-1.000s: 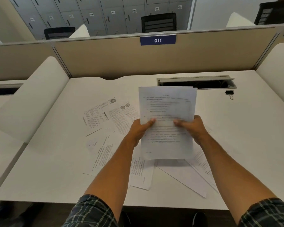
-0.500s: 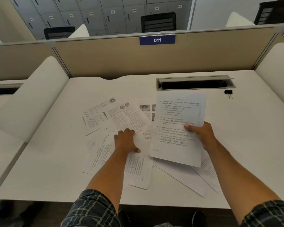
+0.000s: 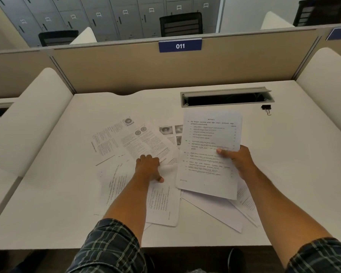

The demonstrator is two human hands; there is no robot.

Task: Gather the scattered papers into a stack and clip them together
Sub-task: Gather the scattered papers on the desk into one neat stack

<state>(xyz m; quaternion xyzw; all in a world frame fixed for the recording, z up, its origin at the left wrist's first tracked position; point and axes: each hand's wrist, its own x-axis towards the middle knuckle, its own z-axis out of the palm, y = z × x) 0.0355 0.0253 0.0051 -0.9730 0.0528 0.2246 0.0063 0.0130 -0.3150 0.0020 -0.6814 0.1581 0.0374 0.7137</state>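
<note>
Mid-gathering. Right hand [image 3: 238, 161] pinching the collected stack [image 3: 210, 152] by its right edge, thumb on top, held just above the desk [image 3: 303, 164]. Left hand [image 3: 149, 167] down on the loose sheets [image 3: 146, 142], fingers curled at one sheet's lower edge. Next, probably: lift that sheet, lay it on the stack, square the edges. Binder clip [image 3: 266, 108] untouched near the cable slot [image 3: 226, 98], well apart. Against a second ago: stack no longer held two-handed and upright; left hand off it, lowered to the papers.
</note>
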